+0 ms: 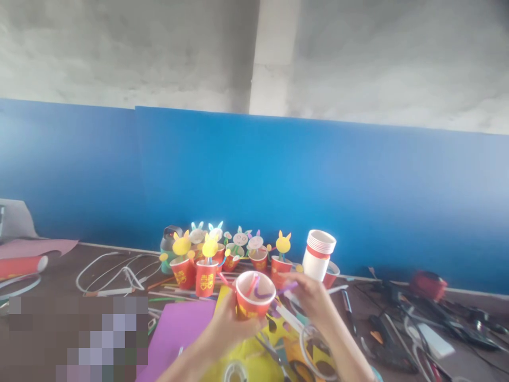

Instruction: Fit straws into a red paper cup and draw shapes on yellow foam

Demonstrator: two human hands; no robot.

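Note:
My left hand [235, 319] is wrapped round a red paper cup [253, 306] with a white rim, tilted so that its inside shows. A pink straw and a bent purple straw lie partly inside this cup. The purple straw [287, 288] comes out on the right side, where the fingers of my right hand [309, 293] pinch its outer end. A pink straw end [226, 278] sticks out on the left. Below the hands lie scissors [274, 354], a tape roll [235, 372] and yellow paper [254, 363] with cut-outs.
Behind the hands stand several red cups with animal-face cut-outs, one a yellow head [283, 244]. A white cup stack [318, 254] is at their right. Purple paper [178, 329] and white cables [119, 276] lie left; a white power bank-like box [435, 339] lies right. A blue partition [254, 180] rises behind.

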